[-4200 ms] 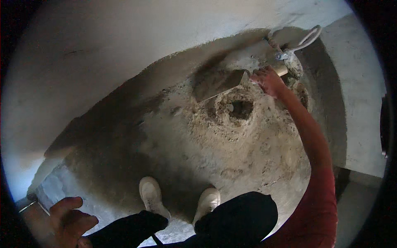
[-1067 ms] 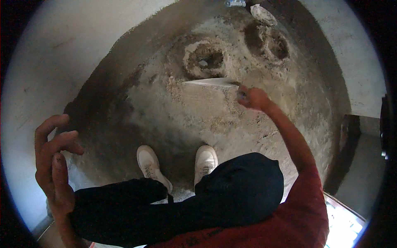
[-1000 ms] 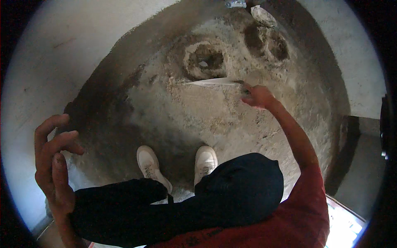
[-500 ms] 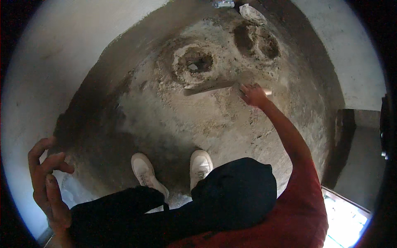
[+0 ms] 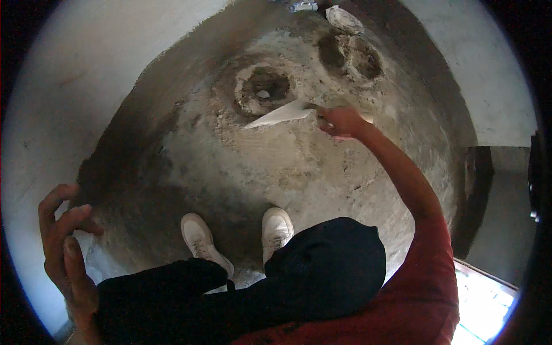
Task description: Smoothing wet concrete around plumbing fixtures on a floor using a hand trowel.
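My right hand (image 5: 344,122) is closed round the handle of a trowel (image 5: 282,115), whose pale pointed blade reaches left just over the grey concrete floor (image 5: 230,167). A bit of the handle's pale end shows past the wrist side of the hand. The blade passes in front of the near rim of a rough round hole (image 5: 263,89) with a small white thing in its bottom. My left hand (image 5: 68,247), at the lower left beside the wall, holds nothing; its fingers are apart and loosely bent.
Farther back, a second broken hollow (image 5: 363,60) sits right of the first. Behind it lie a whitish crumpled bag (image 5: 345,20) and a clear bottle-like thing (image 5: 303,7). Walls (image 5: 75,98) curve up on both sides. My white shoes (image 5: 197,233) stand on the floor in front.
My right hand has shifted slightly left with the trowel. The blade has turned, so its face now catches the light and looks brighter. My left hand has hardly moved.
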A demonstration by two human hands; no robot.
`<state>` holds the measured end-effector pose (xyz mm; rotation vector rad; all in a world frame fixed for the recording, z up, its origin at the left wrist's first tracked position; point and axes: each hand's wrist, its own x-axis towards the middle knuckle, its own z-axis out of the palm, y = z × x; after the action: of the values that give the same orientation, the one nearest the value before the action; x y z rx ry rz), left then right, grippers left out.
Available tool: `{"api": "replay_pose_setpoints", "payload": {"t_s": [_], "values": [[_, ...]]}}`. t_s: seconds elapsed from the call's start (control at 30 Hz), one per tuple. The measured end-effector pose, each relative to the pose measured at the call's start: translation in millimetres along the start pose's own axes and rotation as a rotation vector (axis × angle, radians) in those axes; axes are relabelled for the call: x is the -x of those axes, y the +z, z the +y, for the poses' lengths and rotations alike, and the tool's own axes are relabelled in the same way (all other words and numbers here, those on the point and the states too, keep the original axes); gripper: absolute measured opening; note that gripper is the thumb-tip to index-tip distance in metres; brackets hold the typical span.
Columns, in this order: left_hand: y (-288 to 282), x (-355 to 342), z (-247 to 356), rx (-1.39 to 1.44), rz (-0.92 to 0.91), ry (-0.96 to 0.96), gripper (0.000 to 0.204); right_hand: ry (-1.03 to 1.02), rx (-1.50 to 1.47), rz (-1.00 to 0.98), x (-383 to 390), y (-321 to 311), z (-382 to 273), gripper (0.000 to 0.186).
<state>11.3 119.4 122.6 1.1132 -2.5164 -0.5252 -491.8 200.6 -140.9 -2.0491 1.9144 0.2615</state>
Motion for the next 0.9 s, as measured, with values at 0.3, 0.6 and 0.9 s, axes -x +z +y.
{"api": "replay_pose_setpoints", "payload": {"t_s": [0.3,0.6,0.9], "values": [[13.6,-14.5,2.7,0.050,0.013,0.132,0.036,0.184,-0.112,0.073,12.0,6.2,-81.5,0.053],[-4.3,-63.5,-10.8,-0.199,-0.024,0.180,0.034,0.451,-0.282,-0.006,66.7,100.5,-168.3,0.050],[77.8,-183.3,-64.6,-0.109,-0.061,0.418,0.019,0.367,-0.533,0.133,-10.1,73.3,-203.8,0.033]]}}
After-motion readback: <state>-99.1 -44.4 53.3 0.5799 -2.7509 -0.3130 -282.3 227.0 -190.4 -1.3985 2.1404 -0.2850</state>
